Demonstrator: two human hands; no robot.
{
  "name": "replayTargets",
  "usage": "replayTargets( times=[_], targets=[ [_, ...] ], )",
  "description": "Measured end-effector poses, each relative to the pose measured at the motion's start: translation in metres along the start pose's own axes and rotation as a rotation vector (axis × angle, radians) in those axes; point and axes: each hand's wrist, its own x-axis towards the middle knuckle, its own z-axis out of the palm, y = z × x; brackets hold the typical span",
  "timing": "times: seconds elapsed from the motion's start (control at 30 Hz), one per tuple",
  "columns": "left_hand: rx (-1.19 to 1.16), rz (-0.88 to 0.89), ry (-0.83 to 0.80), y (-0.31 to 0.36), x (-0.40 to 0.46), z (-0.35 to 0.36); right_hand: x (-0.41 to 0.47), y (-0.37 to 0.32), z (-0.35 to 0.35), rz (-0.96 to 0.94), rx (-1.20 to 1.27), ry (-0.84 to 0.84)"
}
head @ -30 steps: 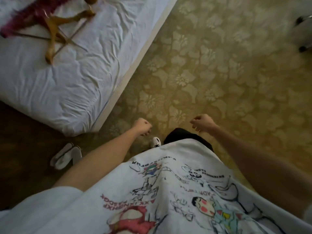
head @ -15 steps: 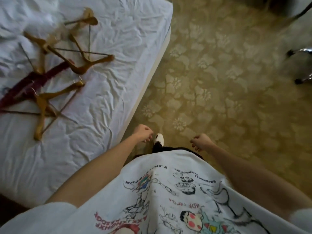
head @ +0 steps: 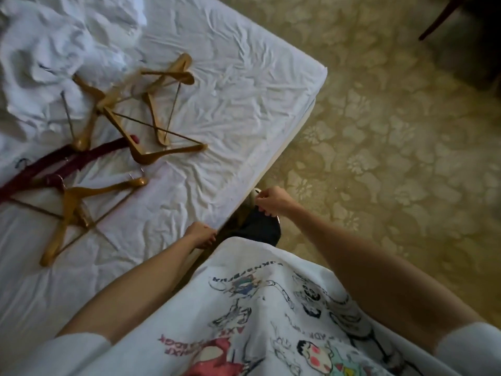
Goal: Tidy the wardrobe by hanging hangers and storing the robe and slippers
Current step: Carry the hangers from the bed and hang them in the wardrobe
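Several wooden hangers (head: 151, 115) lie in a loose pile on the white bed (head: 244, 99), with one more wooden hanger (head: 78, 213) nearer me at the left. Dark red padded hangers (head: 62, 164) lie among them. A crumpled white cloth (head: 54, 50), perhaps the robe, is bunched at the bed's far left. My left hand (head: 202, 236) is curled at the bed's near edge and holds nothing. My right hand (head: 271, 200) hangs curled just off the bed's edge, empty too. No slippers are in view.
Patterned beige carpet (head: 379, 158) spreads to the right of the bed. A dark chair leg (head: 439, 20) and dark furniture stand at the top right. My white printed shirt (head: 257, 321) fills the bottom, with my white shoe (head: 253, 195) beside the bed.
I have stepped closer to the bed, so the hanger pile now sits nearer and more central. Both hands swung forward to the bed's edge. The slippers on the floor left the view.
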Motion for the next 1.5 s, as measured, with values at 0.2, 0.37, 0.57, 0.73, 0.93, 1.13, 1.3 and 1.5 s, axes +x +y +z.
replayTargets(
  times=[0.2,0.37,0.57,0.73,0.93,1.13,1.3,1.5],
  targets=[
    [-0.111,-0.037,-0.008,0.123,0.066,-0.025,0.097,-0.019,-0.126,0.067,-0.138,-0.003],
    [-0.118,0.122,0.041,0.25,0.103,-0.049,0.168,-0.024,-0.242,0.143,-0.248,0.043],
    [-0.163,0.166,0.059,0.344,0.132,-0.074,0.244,-0.062,-0.325,0.164,-0.319,-0.037],
    [-0.336,0.069,0.137,0.381,0.158,-0.098,0.329,-0.123,-0.349,0.107,-0.423,-0.187],
    [-0.56,-0.115,0.281,0.414,0.171,-0.132,0.398,-0.231,-0.349,-0.088,-0.544,-0.42],
    [-0.777,-0.247,0.418,0.433,0.187,-0.172,0.465,-0.324,-0.323,-0.242,-0.655,-0.538],
    [-0.885,-0.326,0.435,0.411,0.203,-0.195,0.499,-0.382,-0.27,-0.322,-0.716,-0.588],
    [-0.956,-0.487,0.501,0.346,0.236,-0.216,0.545,-0.417,-0.196,-0.331,-0.754,-0.582]
  ],
)
